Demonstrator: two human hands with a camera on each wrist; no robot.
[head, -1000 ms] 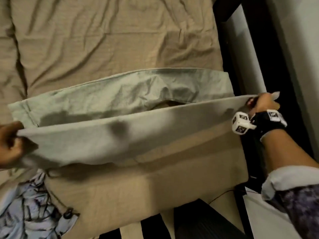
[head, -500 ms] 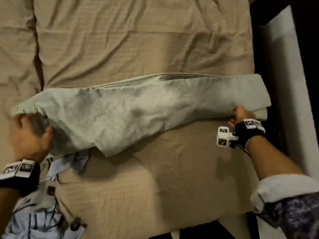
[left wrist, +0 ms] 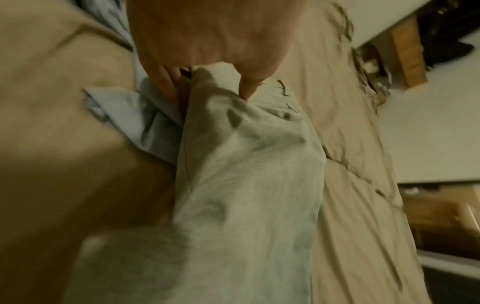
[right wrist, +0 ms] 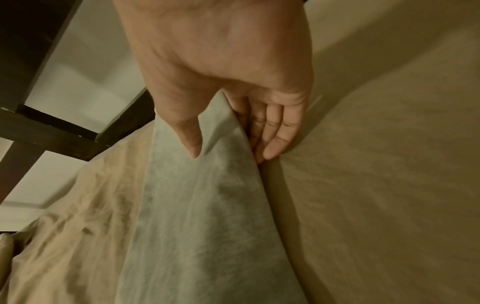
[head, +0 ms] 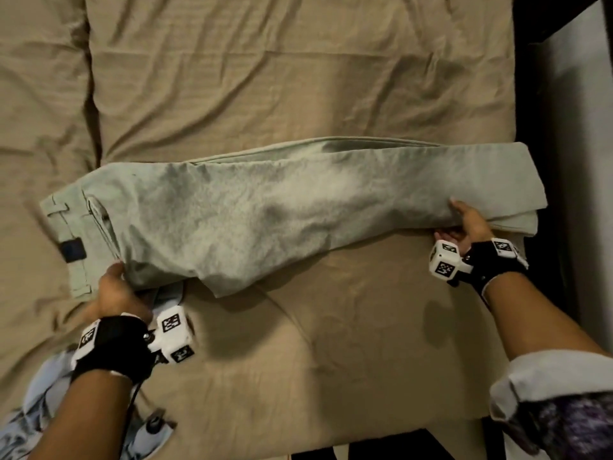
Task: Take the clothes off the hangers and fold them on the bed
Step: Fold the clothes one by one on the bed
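Pale grey-green trousers [head: 252, 207] lie lengthwise across the tan bed [head: 298, 78], one leg folded over the other, waistband at the left. My left hand [head: 114, 288] pinches the top layer near the waistband and pocket; in the left wrist view the fingers [left wrist: 166, 82] curl into the trousers [left wrist: 246, 185]. My right hand [head: 464, 222] holds the near edge by the leg hems, thumb on top and fingers underneath. The right wrist view shows the thumb [right wrist: 191, 142] over the trousers [right wrist: 202, 216].
A light blue shirt [head: 36, 413] lies bunched at the bed's near left corner, partly under the trousers' waist end. The dark bed frame [head: 564, 194] and a white wall run along the right. Bare sheet lies beyond and in front of the trousers.
The lifted trouser leg has come down onto the other leg. Both hands have lowered with it to the bed and still hold the cloth.
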